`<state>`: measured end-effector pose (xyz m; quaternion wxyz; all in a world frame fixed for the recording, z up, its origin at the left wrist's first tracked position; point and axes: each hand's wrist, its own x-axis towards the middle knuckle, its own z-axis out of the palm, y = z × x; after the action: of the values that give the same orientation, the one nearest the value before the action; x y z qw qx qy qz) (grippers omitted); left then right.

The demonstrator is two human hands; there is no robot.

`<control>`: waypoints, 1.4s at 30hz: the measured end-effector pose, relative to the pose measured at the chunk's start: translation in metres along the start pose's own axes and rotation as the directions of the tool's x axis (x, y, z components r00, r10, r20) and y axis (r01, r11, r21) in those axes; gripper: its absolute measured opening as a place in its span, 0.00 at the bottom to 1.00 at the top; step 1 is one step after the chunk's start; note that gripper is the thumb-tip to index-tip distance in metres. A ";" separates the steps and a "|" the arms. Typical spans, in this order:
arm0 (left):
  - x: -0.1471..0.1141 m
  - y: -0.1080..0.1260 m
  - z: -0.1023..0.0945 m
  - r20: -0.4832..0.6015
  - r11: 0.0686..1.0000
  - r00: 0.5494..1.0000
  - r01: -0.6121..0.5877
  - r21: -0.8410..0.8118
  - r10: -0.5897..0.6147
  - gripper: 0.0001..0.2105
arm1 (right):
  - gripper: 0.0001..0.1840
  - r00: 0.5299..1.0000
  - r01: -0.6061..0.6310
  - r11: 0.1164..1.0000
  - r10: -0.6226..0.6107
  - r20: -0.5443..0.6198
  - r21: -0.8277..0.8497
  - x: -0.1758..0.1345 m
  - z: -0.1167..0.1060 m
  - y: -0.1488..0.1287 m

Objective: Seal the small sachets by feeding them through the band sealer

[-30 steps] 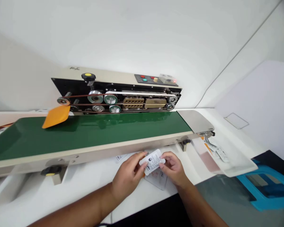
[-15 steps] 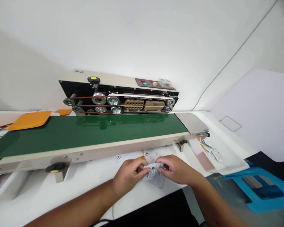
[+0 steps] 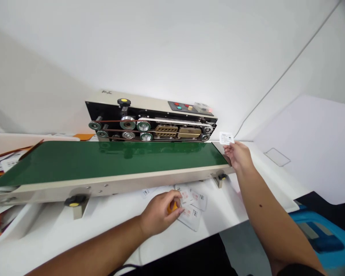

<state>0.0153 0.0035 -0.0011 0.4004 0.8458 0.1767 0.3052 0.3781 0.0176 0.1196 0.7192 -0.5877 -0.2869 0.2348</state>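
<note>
My right hand (image 3: 239, 156) is raised over the metal end plate of the conveyor and pinches a small white printed sachet (image 3: 226, 138) between thumb and fingers. Lower down, on the white table, my left hand (image 3: 161, 212) is curled with its thumb and forefinger around a small orange thing (image 3: 171, 207), mostly hidden by the hand. Several white sachets with red and black print lie beside its fingertips: one in front (image 3: 192, 217), another at the right (image 3: 199, 199).
A band sealer (image 3: 152, 119) with rollers stands against the wall behind a green conveyor belt (image 3: 126, 157). White bins with packets (image 3: 5, 165) sit at the left. A white tray (image 3: 278, 191) and blue plastic item (image 3: 319, 237) are at right.
My right hand has moved up and right, carrying a white sachet away from my left hand. The sachets on the table now show. The orange pouch has left the belt's left end.
</note>
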 end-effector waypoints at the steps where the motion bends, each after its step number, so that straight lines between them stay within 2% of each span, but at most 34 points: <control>1: 0.000 0.001 0.000 0.002 1.000 1.000 -0.008 0.007 0.008 0.09 | 0.06 0.999 -0.028 0.999 0.029 0.036 -0.016 0.003 0.004 0.001; 5: 0.000 0.002 0.000 0.008 0.999 1.000 -0.022 0.035 0.022 0.08 | 0.05 0.975 -0.125 0.989 0.137 0.173 -0.076 0.004 0.019 0.003; 8: 0.001 0.002 -0.001 0.023 0.997 0.999 -0.029 0.070 0.027 0.07 | 0.04 0.951 -0.150 0.980 0.179 0.252 -0.130 0.002 0.032 0.003; 10: 0.003 0.001 -0.001 0.031 0.992 0.999 -0.040 0.122 0.037 0.05 | 0.07 0.941 -0.151 0.974 0.193 0.277 -0.168 -0.001 0.039 0.002; 12: 0.003 -0.001 0.000 0.055 0.980 0.997 -0.071 0.186 0.062 0.06 | 0.13 0.967 -0.067 0.975 0.116 0.226 -0.211 -0.009 0.042 0.002; 14: 0.002 -0.004 0.002 0.126 0.959 0.987 -0.128 0.251 0.099 0.15 | 0.18 0.986 0.149 0.949 -0.123 0.111 -0.277 -0.026 0.042 0.006; 15: 0.001 -0.007 0.003 0.177 0.945 0.978 -0.162 0.286 0.115 0.21 | 0.19 0.961 0.275 0.907 -0.270 0.058 -0.318 -0.039 0.041 0.010; 16: -0.001 -0.010 0.004 0.229 0.927 0.965 -0.196 0.319 0.125 0.28 | 0.19 0.912 0.392 0.848 -0.408 0.032 -0.357 -0.055 0.039 0.016; 18: -0.003 -0.015 0.007 0.315 0.897 0.941 -0.245 0.368 0.128 0.35 | 0.17 0.831 0.538 0.753 -0.550 0.087 -0.380 -0.092 0.035 0.033; 19: -0.004 -0.017 0.009 0.339 0.888 0.933 -0.257 0.381 0.124 0.34 | 0.15 0.792 0.603 0.706 -0.585 0.174 -0.371 -0.112 0.032 0.043; 20: -0.004 -0.019 0.010 0.350 0.884 0.929 -0.262 0.387 0.122 0.32 | 0.14 0.733 0.680 0.645 -0.614 0.292 -0.349 -0.132 0.029 0.054; 22: -0.004 -0.021 0.013 0.345 0.881 0.931 -0.259 0.396 0.119 0.27 | 0.18 0.578 0.809 0.532 -0.641 0.505 -0.250 -0.164 0.025 0.075; 23: -0.003 -0.021 0.014 0.335 0.876 0.934 -0.261 0.406 0.124 0.25 | 0.21 0.513 0.843 0.500 -0.641 0.571 -0.197 -0.175 0.023 0.084; 24: -0.002 -0.021 0.015 0.322 0.866 0.936 -0.274 0.419 0.140 0.22 | 0.23 0.474 0.858 0.489 -0.634 0.611 -0.158 -0.182 0.022 0.091; 25: -0.002 -0.020 0.015 0.316 0.850 0.934 -0.299 0.434 0.167 0.20 | 0.23 0.463 0.856 0.498 -0.618 0.635 -0.139 -0.187 0.022 0.097; 26: -0.001 -0.019 0.015 0.313 0.830 0.928 -0.332 0.448 0.202 0.17 | 0.22 0.478 0.841 0.522 -0.594 0.647 -0.142 -0.188 0.022 0.102; 29: 0.001 -0.015 0.012 0.315 0.786 0.907 -0.405 0.467 0.280 0.15 | 0.16 0.574 0.771 0.600 -0.507 0.643 -0.214 -0.184 0.024 0.109; 31: 0.001 -0.013 0.009 0.320 0.803 0.916 -0.373 0.465 0.241 0.19 | 0.13 0.608 0.737 0.631 -0.464 0.644 -0.241 -0.180 0.026 0.110; 33: 0.001 -0.012 0.007 0.312 0.830 0.938 -0.290 0.476 0.149 0.28 | 0.13 0.596 0.727 0.645 -0.423 0.683 -0.235 -0.179 0.030 0.109; 35: 0.001 -0.011 0.006 0.299 0.845 0.952 -0.215 0.489 0.069 0.33 | 0.13 0.566 0.726 0.651 -0.384 0.730 -0.221 -0.180 0.033 0.108; 39: 0.003 -0.008 0.006 0.256 0.876 0.965 -0.169 0.452 0.054 0.26 | 0.16 0.528 0.716 0.666 -0.322 0.786 -0.208 -0.181 0.036 0.108; 42: 0.006 -0.008 0.007 0.214 0.901 0.975 -0.151 0.407 0.066 0.20 | 0.18 0.539 0.700 0.676 -0.286 0.793 -0.232 -0.180 0.036 0.110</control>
<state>0.0235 0.0076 -0.0083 0.2063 0.9464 0.1507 0.1977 0.2229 -0.0566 -0.0077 0.3994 -0.5127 -0.7493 0.1271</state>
